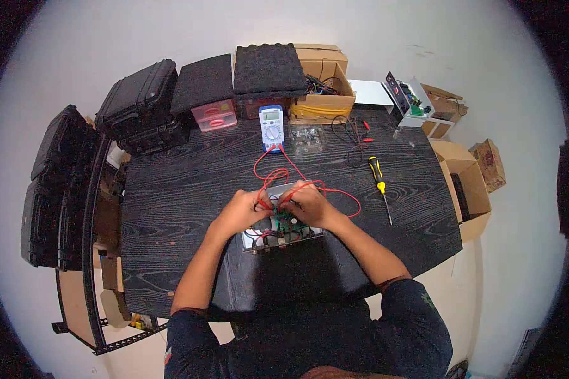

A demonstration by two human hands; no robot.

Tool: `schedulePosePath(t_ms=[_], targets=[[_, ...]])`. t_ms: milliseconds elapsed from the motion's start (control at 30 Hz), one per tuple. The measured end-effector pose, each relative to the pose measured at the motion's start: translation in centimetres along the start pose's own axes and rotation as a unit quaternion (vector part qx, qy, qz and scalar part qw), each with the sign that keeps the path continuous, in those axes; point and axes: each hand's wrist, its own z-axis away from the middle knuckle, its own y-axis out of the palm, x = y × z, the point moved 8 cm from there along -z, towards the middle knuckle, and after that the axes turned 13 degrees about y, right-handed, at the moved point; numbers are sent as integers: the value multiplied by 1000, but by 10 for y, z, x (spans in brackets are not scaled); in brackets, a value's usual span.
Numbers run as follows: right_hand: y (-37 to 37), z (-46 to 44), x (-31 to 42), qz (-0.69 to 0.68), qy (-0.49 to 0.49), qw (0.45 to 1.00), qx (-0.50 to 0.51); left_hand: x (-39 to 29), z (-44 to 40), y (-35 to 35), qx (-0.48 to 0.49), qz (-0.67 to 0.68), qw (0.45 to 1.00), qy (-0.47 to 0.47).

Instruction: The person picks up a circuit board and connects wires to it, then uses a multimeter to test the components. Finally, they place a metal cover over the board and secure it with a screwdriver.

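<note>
A green circuit board (284,222) lies in an open, light-coloured metal case (250,242) near the table's front edge. My left hand (241,211) is over its left side, fingers pinched on a red test probe. From the right, my right hand (313,205) pinches a second red probe above the same board. The probe tips are hidden by my fingers. Red test leads (256,167) loop back to a blue and white multimeter (272,129), which stands behind my hands with its display facing me; the reading is too small to make out.
A yellow and black screwdriver (379,181) lies to the right. Behind it is a tangled black cable (355,142) with red ends. A bag of small parts (307,137), a cardboard box (325,107), black cases (139,98) and another opened device (416,104) line the back.
</note>
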Motion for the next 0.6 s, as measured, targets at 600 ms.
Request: schedulePosePath(t_ms=[600], targets=[[-10,-4,7,-32,-19,999,-6,-6,0,11,5,-36,999,32]])
